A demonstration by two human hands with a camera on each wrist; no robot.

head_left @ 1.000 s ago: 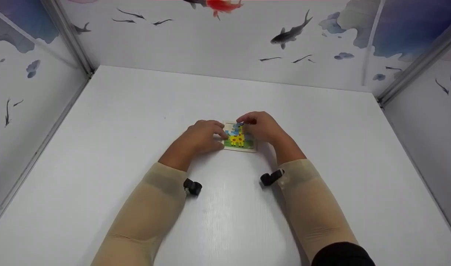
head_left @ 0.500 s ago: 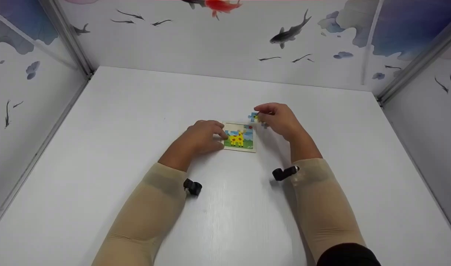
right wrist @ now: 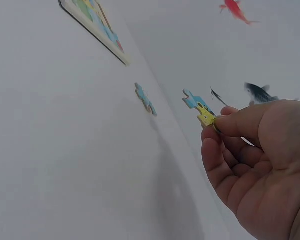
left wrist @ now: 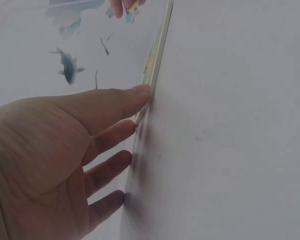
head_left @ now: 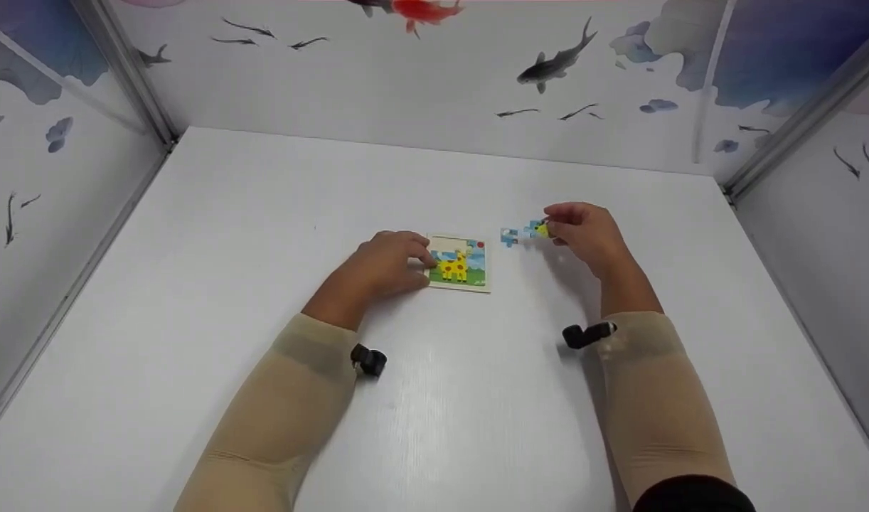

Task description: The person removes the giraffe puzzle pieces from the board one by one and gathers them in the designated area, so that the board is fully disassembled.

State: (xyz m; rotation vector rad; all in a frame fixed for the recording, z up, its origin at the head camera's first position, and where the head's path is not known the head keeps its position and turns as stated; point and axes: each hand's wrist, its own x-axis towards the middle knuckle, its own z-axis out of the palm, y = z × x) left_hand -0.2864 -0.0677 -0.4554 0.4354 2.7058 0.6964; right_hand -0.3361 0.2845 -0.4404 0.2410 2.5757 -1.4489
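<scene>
Right hand (head_left: 588,232) pinches yellow-blue piece (right wrist: 202,108) near blue piece (right wrist: 145,100); relaxed left hand (head_left: 390,263) touches puzzle board (head_left: 449,244).

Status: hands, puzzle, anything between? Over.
Left hand touching puzzle board. Right hand pinching blue-and-yellow piece off board. Board unfilled at top. Loose blue piece between board and right hand.

We see even light, pale glare on the table (head_left: 434,427); the wrist views look hazy (rather grey), soft shadow beside the right hand (head_left: 589,237).
</scene>
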